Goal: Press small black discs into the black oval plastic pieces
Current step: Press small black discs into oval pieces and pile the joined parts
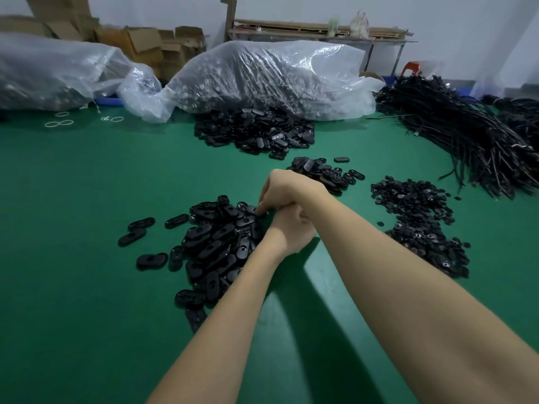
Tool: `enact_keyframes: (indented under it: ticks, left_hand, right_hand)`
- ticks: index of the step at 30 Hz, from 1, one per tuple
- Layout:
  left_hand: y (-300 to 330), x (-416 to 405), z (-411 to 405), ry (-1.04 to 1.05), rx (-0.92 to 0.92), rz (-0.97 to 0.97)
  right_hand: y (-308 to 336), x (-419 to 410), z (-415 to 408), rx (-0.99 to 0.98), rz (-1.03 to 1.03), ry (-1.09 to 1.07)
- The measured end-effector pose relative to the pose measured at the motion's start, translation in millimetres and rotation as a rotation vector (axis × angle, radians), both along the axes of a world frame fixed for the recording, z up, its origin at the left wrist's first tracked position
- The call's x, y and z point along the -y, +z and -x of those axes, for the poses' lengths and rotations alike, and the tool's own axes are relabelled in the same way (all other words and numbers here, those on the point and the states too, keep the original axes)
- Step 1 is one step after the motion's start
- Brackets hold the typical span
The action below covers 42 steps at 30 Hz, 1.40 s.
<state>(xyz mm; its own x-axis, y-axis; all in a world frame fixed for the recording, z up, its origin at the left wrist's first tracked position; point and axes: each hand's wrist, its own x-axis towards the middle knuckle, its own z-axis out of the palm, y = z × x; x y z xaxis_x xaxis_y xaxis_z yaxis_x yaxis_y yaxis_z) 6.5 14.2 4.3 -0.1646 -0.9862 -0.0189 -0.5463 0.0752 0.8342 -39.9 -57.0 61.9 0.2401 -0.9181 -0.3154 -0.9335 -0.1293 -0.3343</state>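
Both hands' grip state unclear, right hand over left hand, touching the oval pieces.

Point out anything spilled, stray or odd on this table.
Ovals spill loose from the torn clear bag. A few strays lie apart, left of the near pile. Rubber bands are scattered far left. Nothing looks damaged.

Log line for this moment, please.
hands: right hand over left hand, pressed together | location: near oval pile | discs: right | grasp: hidden
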Motion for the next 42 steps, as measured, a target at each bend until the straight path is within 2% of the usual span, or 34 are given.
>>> enact_keyframes:
  ticks: [2,4,8,11,14,16,18,23,27,30,33,37,42]
  left_hand:
    - [2.8,-1.4,1.2,-0.039,-0.008,-0.035]
    - [3.8,0.8,2.8,-0.074,0.011,-0.007]
    - [-2.6,-0.5,-2.0,-0.044,-0.342,-0.052]
    - [-3.4,0.4,-1.4,0.015,-0.398,-0.026]
    - [-0.7,0.7,-1.9,0.123,-0.379,0.071]
    - [-1.0,0.6,-2.9,0.096,-0.446,0.059]
    - [-0.7,0.2,-1.4,0.026,-0.529,0.013]
    - [-3.2,2.3,-1.0,0.02,-0.57,0.005]
    - [-4.7,5.4,-3.2,0.041,-0.621,-0.018]
    - [-6.2,4.8,-0.2,0.031,-0.603,-0.022]
    - [-7.4,3.0,0.7,0.017,-0.569,-0.015]
    - [-6.4,2.3,-1.0,0.016,-0.554,-0.006]
    - [-7.5,4.5,-1.8,0.013,-0.582,-0.019]
  right_hand:
    - [1.0,-0.9,2.3,0.035,0.001,-0.033]
    - [4.0,-2.4,11.8,0.158,0.034,-0.094]
    - [6.8,-10.9,47.0,0.437,0.178,-0.316]
    - [0.5,-25.1,77.3,0.527,0.239,-0.423]
    - [-11.5,-46.8,103.8,0.721,0.167,-0.426]
    - [-18.4,-60.4,115.9,0.872,0.102,-0.42]
    - [-24.6,-68.0,123.1,0.925,0.076,-0.427]
    - [-30.6,-73.9,142.0,0.814,0.057,-0.469]
    - [-30.0,-76.3,175.1,0.399,0.26,-0.595]
    - [-27.4,-82.0,192.7,0.225,0.261,-0.634]
    - [-22.6,-87.4,199.4,0.181,0.199,-0.621]
    - [-19.8,-88.0,198.3,0.187,0.195,-0.606]
    - [-17.8,-86.4,194.4,0.093,0.209,-0.543]
